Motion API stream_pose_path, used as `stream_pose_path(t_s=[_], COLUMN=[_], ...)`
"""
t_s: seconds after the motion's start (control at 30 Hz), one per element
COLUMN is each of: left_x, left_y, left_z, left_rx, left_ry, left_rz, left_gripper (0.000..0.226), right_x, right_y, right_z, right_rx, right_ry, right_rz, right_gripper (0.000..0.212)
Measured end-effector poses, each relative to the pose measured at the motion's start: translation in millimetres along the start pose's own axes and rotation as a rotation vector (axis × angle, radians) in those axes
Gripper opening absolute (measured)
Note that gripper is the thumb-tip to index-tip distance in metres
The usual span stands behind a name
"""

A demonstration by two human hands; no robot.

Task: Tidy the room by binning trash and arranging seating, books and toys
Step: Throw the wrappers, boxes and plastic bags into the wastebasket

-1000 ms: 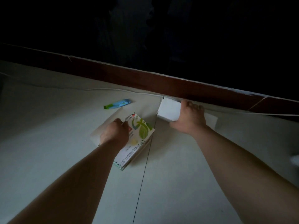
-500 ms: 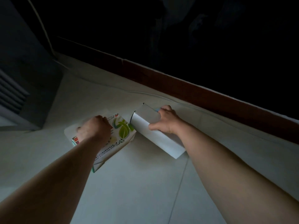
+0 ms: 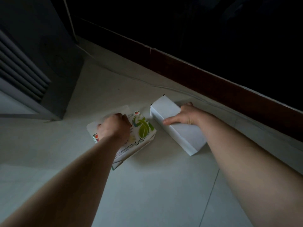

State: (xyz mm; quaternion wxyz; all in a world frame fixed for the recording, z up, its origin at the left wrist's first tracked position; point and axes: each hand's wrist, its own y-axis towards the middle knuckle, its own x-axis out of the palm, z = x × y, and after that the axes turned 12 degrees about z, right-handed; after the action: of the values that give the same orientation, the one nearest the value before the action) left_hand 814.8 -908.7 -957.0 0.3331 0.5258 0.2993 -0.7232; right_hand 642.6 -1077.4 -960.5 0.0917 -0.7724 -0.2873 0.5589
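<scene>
On the pale tiled floor (image 3: 155,185) lies a flat box printed with green leaves (image 3: 142,130), resting on a white sheet or card (image 3: 108,118). My left hand (image 3: 114,128) is curled over the box's left part, fingers closed on its far edge. To the right, a plain white long box (image 3: 180,133) is held by my right hand (image 3: 185,116), thumb along its near edge and fingers over the far side. Whether either box is off the floor is unclear in the dim light.
A dark red-brown skirting board (image 3: 213,82) runs diagonally behind the boxes, with a thin white cable (image 3: 164,86) along the floor before it. A dark unit with slatted vents (image 3: 24,66) stands at the left. Above the skirting everything is black.
The view has swung left and closer. My right hand has pulled the white box away from the skirting board and turned it. The blue-green wrapper is out of view. My left hand stays on the leaf-print box.
</scene>
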Motion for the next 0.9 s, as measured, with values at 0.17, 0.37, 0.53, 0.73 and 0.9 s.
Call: stream_pose_path(t_s=[0.17,0.37,0.53,0.73,0.9], left_x=[-7.2,-57.9,-140.5,-245.2,-288.0], left_y=[-4.7,-17.1,-31.8,-47.1,-48.1], left_z=[-4.0,-26.0,-70.3,-162.2,-225.9], left_rx=[-0.027,-0.117,-0.249,-0.275,-0.332], left_ry=[-0.019,-0.111,-0.224,-0.048,-0.008], left_rz=[-0.083,-0.06,0.008,0.186,0.248], left_gripper=[0.027,0.014,0.028,0.016,0.018], right_x=[9.0,8.4,0.8,15.8,24.3], right_y=[-20.7,-58.4,-97.9,-151.0,-191.7], right_z=[-4.9,-55.7,-131.3,-228.1,-304.9], right_rx=[0.01,-0.092,-0.285,-0.441,-0.575], right_ry=[0.167,0.317,0.322,0.319,0.346], right_rz=[0.071,0.135,0.121,0.091,0.08], right_gripper=[0.077,0.052,0.052,0.085,0.111])
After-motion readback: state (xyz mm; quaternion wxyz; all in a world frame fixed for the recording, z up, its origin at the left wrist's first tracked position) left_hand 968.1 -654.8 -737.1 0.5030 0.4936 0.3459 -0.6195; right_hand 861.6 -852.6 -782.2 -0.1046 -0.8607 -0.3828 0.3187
